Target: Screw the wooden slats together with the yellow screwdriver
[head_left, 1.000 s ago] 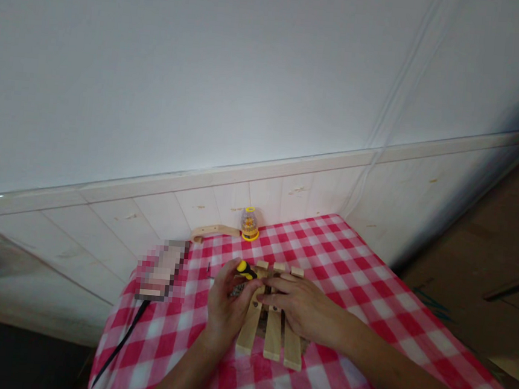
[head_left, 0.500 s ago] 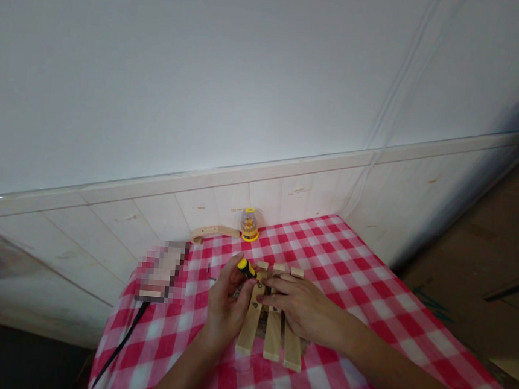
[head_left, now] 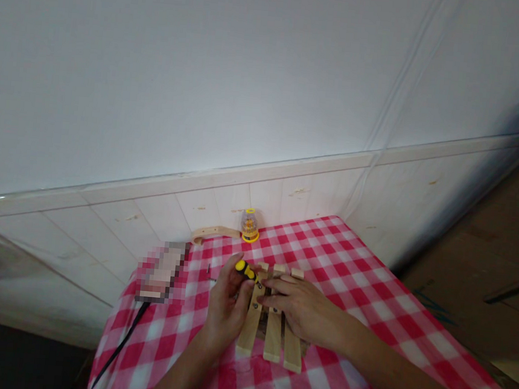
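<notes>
Three pale wooden slats lie side by side in front of me, with dark screw heads on them. My left hand is closed round a yellow and black screwdriver, which is tilted with its tip at a screw on the left slat. Across the slats rests my right hand, palm down, its fingers stretched out and pressing on the wood near the tip. What lies beneath the slats is mostly hidden. Left of my left hand, small dark screws lie on the cloth.
A red and white checked cloth covers the table. At the back, against the panelled wall, stand a clear and yellow container and a curved wooden piece. To the left lies a blurred-out device with a black strap.
The screwdriver handle has tipped slightly to the left in my left hand. My right hand stays on the slats.
</notes>
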{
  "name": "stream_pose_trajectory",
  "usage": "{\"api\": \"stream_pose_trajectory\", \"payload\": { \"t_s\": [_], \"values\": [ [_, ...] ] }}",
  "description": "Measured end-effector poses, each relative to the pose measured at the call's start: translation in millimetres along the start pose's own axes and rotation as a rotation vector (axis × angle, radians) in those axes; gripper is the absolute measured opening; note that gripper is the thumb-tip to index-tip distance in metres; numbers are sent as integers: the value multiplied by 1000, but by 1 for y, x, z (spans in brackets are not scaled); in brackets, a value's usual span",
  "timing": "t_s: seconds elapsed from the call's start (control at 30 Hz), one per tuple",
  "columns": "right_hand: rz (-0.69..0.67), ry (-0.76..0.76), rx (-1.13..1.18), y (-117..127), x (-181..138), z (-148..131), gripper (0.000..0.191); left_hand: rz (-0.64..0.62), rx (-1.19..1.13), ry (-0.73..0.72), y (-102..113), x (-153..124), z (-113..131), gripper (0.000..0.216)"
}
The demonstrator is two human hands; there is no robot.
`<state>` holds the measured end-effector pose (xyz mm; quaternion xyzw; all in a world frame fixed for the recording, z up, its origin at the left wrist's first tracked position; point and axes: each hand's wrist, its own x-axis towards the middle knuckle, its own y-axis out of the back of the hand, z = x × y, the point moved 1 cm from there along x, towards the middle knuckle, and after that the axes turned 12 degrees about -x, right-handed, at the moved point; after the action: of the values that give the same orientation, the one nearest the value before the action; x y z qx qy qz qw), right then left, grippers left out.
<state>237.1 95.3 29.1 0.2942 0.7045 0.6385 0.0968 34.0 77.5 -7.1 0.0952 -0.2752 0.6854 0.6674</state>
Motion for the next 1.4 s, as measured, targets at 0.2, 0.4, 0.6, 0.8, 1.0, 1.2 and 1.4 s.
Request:
{"api": "stream_pose_trajectory", "payload": {
  "t_s": [0.2,0.4,0.6,0.8,1.0,1.2,1.4],
  "values": [
    [15,2,27,0,-1,0,33,53,43,-10,-1,0,4,46],
    [39,-10,30,-7,-2,3,30,213,96,-49,-2,3,11,57],
    [24,0,54,-8,-2,4,31,165,122,-92,-3,1,17,52],
    [32,-21,64,-5,-2,2,30,159,125,-87,-3,-2,15,54],
    [45,-14,68,-2,-1,1,29,153,150,-79,-3,-3,14,50],
    [41,-8,25,-10,-2,4,27,182,164,-137,-6,-1,13,48],
    [64,-7,55,-14,-2,6,32,89,134,-91,-5,-1,16,43]
  ]
}}
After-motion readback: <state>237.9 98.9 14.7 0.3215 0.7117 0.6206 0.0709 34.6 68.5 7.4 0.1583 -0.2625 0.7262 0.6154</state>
